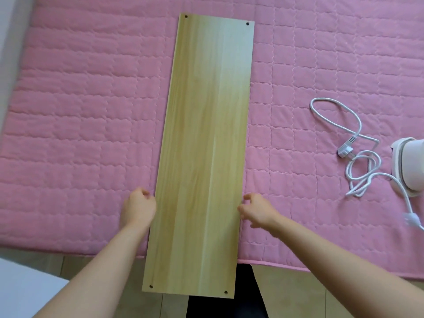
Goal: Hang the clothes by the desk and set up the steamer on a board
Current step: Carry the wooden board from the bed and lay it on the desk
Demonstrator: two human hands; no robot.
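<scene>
Head view: board (pixel 204 145) lies lengthwise on the pink bed (pixel 80 111), mid-frame, near end overhanging.
Left hand (pixel 139 208) and right hand (pixel 257 211) flank its edges, fingers loosely curled, holding nothing; steamer (pixel 408 166) and cord (pixel 358 143) sit at right.

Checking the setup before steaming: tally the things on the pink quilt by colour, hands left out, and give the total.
Wood-coloured: 1, the board, its near end past the edge of the pink quilt.
White: 2, the steamer and its cord.
Total: 3.
</scene>
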